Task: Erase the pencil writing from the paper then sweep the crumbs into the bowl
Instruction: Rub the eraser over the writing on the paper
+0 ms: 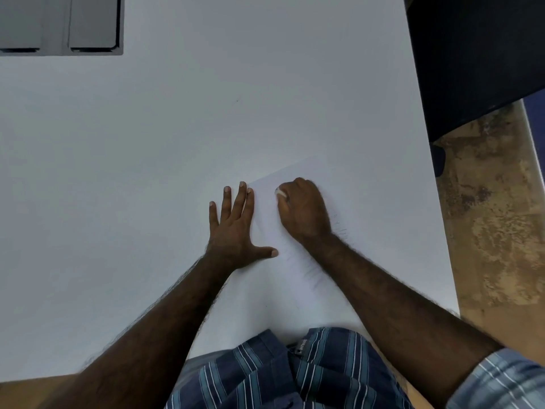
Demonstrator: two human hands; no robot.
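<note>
A white sheet of paper (362, 202) lies tilted on the white table, its edges hard to tell from the tabletop. Faint pencil lines (306, 270) run across it near my right wrist and forearm. My right hand (305, 211) is curled round a small white eraser (280, 192), pressed to the paper near its upper left corner. My left hand (233, 228) lies flat with fingers spread, holding down the paper's left edge, thumb stretched onto the sheet. No bowl is in view.
The white table (147, 172) fills most of the view. A dark grey panel with two recesses (62, 25) sits at the far left. A black object (477, 54) stands beyond the table's right edge, above a mottled brown floor (495, 216).
</note>
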